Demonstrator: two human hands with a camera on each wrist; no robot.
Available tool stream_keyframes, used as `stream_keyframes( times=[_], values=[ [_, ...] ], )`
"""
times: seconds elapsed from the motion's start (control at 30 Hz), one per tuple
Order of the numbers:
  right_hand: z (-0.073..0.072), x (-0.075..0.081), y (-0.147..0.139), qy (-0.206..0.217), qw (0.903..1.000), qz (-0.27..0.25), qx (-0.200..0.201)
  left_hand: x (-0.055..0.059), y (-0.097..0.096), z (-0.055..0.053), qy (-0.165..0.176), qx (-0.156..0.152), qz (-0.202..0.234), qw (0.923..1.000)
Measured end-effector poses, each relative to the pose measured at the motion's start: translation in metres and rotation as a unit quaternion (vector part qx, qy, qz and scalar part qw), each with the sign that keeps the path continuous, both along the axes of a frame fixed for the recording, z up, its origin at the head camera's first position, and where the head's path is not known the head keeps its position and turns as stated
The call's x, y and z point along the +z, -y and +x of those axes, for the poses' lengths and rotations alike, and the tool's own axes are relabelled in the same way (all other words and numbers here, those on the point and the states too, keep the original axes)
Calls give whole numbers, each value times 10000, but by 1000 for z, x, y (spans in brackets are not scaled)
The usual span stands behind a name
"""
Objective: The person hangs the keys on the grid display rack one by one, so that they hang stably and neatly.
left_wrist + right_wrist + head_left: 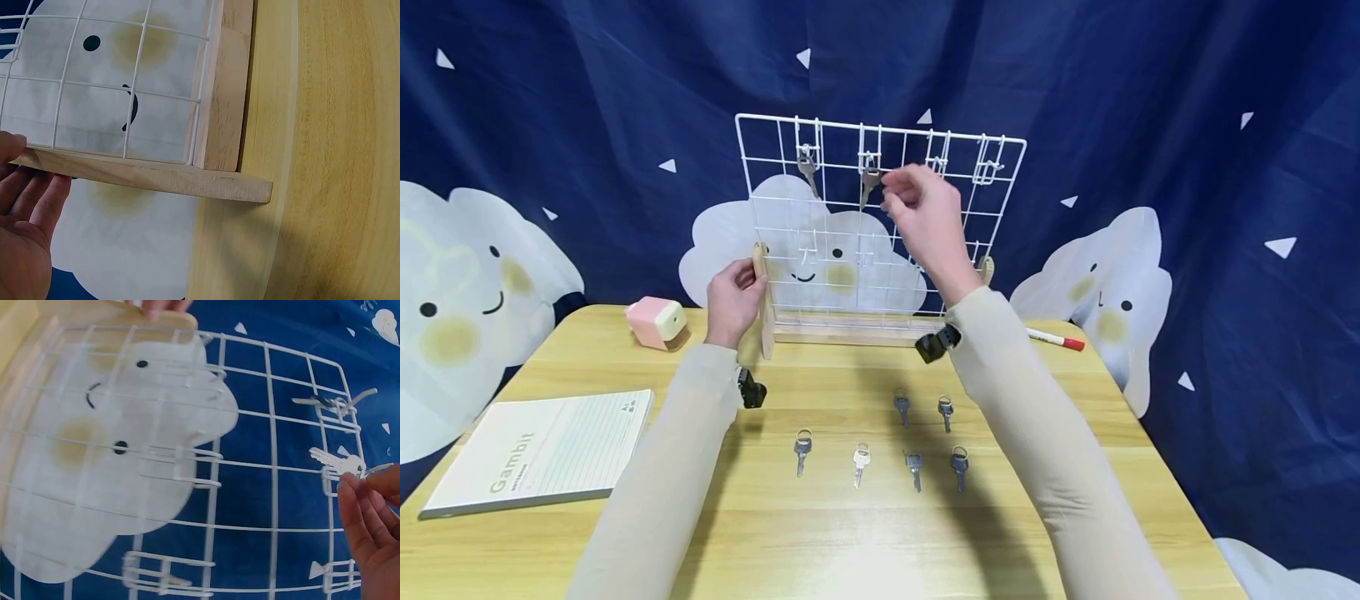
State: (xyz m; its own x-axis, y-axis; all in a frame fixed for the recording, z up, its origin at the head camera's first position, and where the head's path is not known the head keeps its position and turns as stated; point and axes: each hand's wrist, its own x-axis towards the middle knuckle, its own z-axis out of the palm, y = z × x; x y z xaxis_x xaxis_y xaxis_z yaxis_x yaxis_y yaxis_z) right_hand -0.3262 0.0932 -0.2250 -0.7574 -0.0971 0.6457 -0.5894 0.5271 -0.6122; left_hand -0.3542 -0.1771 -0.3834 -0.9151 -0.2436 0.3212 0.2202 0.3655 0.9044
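Currently, the left wooden upright [765, 304] of a rack is grasped by the left hand [733, 302]; the thumb is placed on one face of the wood, and the other fingers are set against the opposite face. The right hand [927, 212] is raised to the top of the white wire grid [842, 125], with its fingertips placed at the head of the second hanging key [871, 182]. Whether that key is pinched or released cannot be told.

The second hanging key is located at the second top hook from the left, with its blade directed downward. The first hanging key [807, 171] is suspended at the leftmost top hook. The grid is supported by the wooden base bar [850, 335], which is seated on the worktop [820, 533].

Six loose keys [861, 462] are laid flat in front of the rack: four are arranged in a near row, and two are placed farther back, toward the right. A pink and cream box [655, 322] is positioned left of the rack, and a notebook [542, 454] is laid nearer the front on the same side. A red-capped marker [1055, 337] is located to the right. The background is covered by a blue curtain [1075, 83] on which clouds are printed.
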Motion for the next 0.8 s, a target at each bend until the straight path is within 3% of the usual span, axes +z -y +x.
stream_keyframes(
  times=[0.27,0.6,0.8],
  values=[
    [19,-34,-16,443,9956,642,517,0,-2,0,-61,75,-88,9999],
    [30,-64,-29,1005,9837,1192,896,-5,0,0,92,27,-169,9998],
    [35,-81,-38,1393,9737,1556,911,-4,0,0,99,-22,-203,9997]
  ],
)
